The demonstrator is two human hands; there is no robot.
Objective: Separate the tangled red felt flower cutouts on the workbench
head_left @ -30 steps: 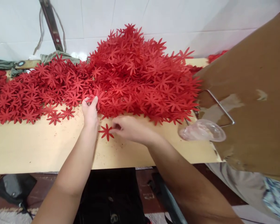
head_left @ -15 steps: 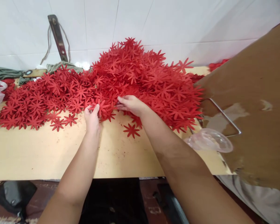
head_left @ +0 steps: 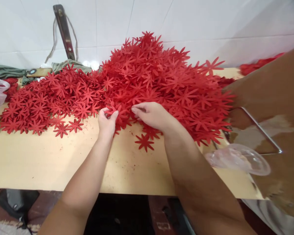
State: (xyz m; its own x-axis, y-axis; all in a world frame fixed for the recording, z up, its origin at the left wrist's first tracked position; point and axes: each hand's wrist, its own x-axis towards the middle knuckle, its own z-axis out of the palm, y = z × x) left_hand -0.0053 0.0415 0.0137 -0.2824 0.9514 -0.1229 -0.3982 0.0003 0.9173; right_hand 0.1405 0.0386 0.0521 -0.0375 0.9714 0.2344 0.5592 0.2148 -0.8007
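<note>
Red flower cutouts (head_left: 147,75) uncountable, two hands (head_left: 107,119)

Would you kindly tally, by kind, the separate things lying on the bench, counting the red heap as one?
Heap of red flower cutouts: 1
Loose red flower cutout lying apart from the heap: 1
Clear plastic lid: 1
Wire frame: 1
Green cloth: 1
Total: 5
</note>
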